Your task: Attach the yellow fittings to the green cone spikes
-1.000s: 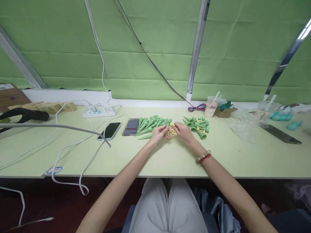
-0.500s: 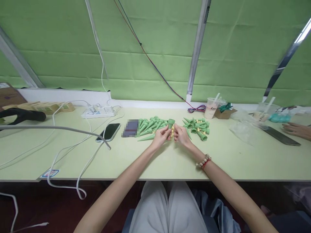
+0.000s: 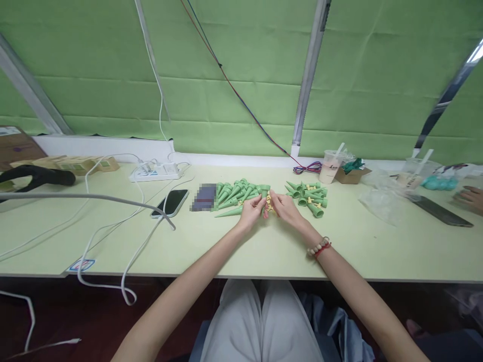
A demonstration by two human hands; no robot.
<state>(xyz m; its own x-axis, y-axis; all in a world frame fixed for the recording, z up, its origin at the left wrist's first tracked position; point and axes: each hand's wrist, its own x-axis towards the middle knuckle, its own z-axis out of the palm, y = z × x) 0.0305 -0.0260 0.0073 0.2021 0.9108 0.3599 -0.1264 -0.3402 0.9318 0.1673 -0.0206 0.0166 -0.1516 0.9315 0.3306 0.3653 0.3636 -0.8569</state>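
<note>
My left hand (image 3: 252, 211) is closed round a green plastic cone (image 3: 264, 191), held upright with its wide end up. My right hand (image 3: 284, 208) is closed next to it, its fingers pinching a small yellow piece (image 3: 269, 202) at the cone's side. The two hands meet over the pale green table (image 3: 264, 251). A heap of green cones (image 3: 236, 193) lies just behind my left hand. A second heap of green cones with yellow pieces (image 3: 309, 196) lies behind my right hand.
A phone (image 3: 169, 202) and a dark card (image 3: 204, 197) lie left of the cones. White cables (image 3: 113, 221) and a power strip (image 3: 154, 173) cover the left side. A drink cup (image 3: 329, 168), a small carton (image 3: 349, 173), plastic bags (image 3: 381, 201) and another person's hand (image 3: 471, 197) are at the right.
My hands rose slightly with the cone, then came back down close to the table. The other person's hand at the right edge drew back toward the frame's edge.
</note>
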